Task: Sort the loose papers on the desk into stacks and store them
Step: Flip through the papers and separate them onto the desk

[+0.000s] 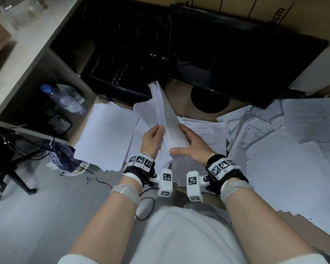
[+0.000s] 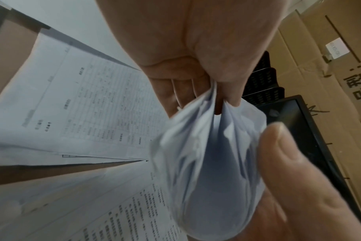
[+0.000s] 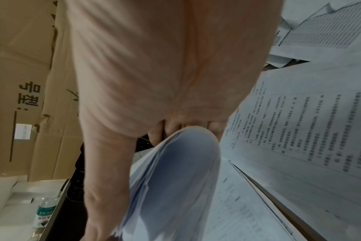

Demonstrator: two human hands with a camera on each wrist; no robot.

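Sheaf (image 1: 167, 122) gripped on edge by left hand (image 1: 151, 139) and right hand (image 1: 193, 144) above strewn desk papers (image 1: 274, 149), long axis aimed away from body toward black tray (image 1: 122, 73) just beyond far end, left hand nearer.

White papers (image 1: 286, 164) with black print, black monitor (image 1: 246, 54), brown cardboard boxes (image 2: 324, 68), black-and-white checkered wrist markers (image 1: 141, 160)

Dark monitor (image 1: 246, 54), water bottle (image 1: 65, 100) (lying down), cardboard boxes (image 2: 330, 81)
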